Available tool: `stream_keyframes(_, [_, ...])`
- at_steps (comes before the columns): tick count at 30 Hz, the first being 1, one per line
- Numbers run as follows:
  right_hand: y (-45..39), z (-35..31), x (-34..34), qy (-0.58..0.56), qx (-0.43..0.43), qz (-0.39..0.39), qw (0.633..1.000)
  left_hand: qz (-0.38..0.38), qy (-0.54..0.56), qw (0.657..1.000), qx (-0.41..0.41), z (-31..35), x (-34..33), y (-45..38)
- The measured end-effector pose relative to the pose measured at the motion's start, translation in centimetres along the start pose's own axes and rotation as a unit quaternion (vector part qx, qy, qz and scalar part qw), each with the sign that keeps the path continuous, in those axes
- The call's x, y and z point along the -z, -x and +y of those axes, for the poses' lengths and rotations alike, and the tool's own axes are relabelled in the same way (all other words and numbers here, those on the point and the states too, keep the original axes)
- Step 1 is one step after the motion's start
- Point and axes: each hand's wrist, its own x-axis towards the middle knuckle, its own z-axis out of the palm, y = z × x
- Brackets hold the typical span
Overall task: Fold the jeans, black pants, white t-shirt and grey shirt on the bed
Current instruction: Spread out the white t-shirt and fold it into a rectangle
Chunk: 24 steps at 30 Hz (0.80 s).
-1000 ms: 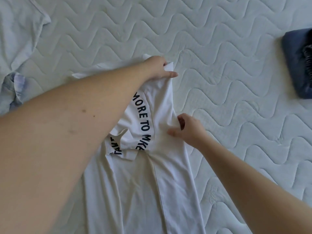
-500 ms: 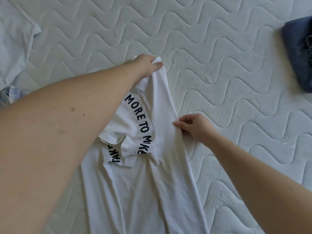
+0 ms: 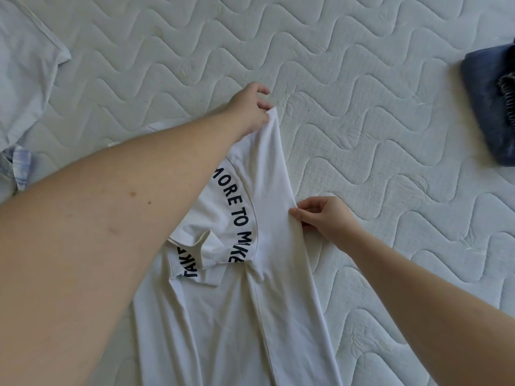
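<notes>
A white t-shirt (image 3: pixel 267 316) with black lettering lies lengthwise on the quilted bed (image 3: pixel 376 135), its right side folded inward. My left hand (image 3: pixel 250 107) pinches the shirt's far corner at the shoulder. At the middle of the right folded edge, my right hand (image 3: pixel 320 215) pinches the cloth. The grey shirt (image 3: pixel 25 79) lies spread at the far left, partly out of frame. Folded jeans (image 3: pixel 487 93) sit at the right edge with a dark garment (image 3: pixel 508 93) on them, mostly cut off.
A pale checked bit of cloth (image 3: pixel 21 165) shows at the left edge beside the grey shirt. Bare quilted mattress stretches between the t-shirt and the jeans.
My left hand has shifted slightly with the shirt's top corner. The right hand has moved from lying on the cloth to pinching the right folded edge.
</notes>
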Motion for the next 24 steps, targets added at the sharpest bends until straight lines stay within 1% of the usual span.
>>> stream_keyframes(2, [-0.1, 0.3, -0.1, 0.010, 0.013, 0.023, 1.000, -0.011, 0.016, 1.000, -0.019, 0.1, -0.3, 0.4])
stream_keyframes(3, [-0.1, 0.6, -0.2, 0.015, 0.018, 0.037, 0.999, 0.004, 0.024, 0.999, -0.035, 0.1, -0.2, 0.6])
stream_keyframes(6, [-0.2, 1.1, -0.3, -0.003, 0.029, 0.060, 0.998, 0.100, -0.009, 0.991, -0.083, -0.3, 1.6, 1.2])
stream_keyframes(8, [-0.2, 1.2, -0.3, -0.033, 0.042, 0.069, 0.996, 0.163, -0.052, 0.981, -0.093, -1.6, 3.9, 1.8])
stream_keyframes(11, [-0.2, 0.9, -0.4, -0.079, 0.041, 0.084, 0.993, 0.222, -0.123, 0.966, -0.056, -5.0, 7.8, 3.1])
stream_keyframes(14, [0.1, 0.5, -0.7, -0.093, 0.028, 0.110, 0.989, 0.222, -0.146, 0.964, -0.017, -9.0, 11.1, 4.9])
stream_keyframes(16, [0.0, 0.0, -1.6, -0.027, 0.037, 0.144, 0.989, 0.205, -0.153, 0.967, -0.002, -11.2, 12.7, 6.0])
stream_keyframes(18, [-0.5, -1.6, -2.5, 0.091, 0.084, 0.182, 0.976, 0.189, -0.195, 0.962, 0.020, -12.9, 14.1, 6.6])
stream_keyframes(19, [-1.1, -3.0, -3.0, 0.123, 0.116, 0.196, 0.966, 0.188, -0.231, 0.954, 0.037, -13.5, 14.6, 6.8])
stream_keyframes(21, [-3.2, -6.1, -3.9, 0.141, 0.171, 0.207, 0.953, 0.201, -0.280, 0.935, 0.086, -14.6, 15.7, 7.1])
stream_keyframes(22, [-4.4, -7.8, -4.3, 0.151, 0.189, 0.212, 0.947, 0.207, -0.278, 0.931, 0.113, -15.0, 16.0, 7.3])
stream_keyframes(24, [-7.0, -10.8, -4.5, 0.189, 0.212, 0.212, 0.935, 0.200, -0.239, 0.940, 0.139, -15.9, 16.5, 7.6])
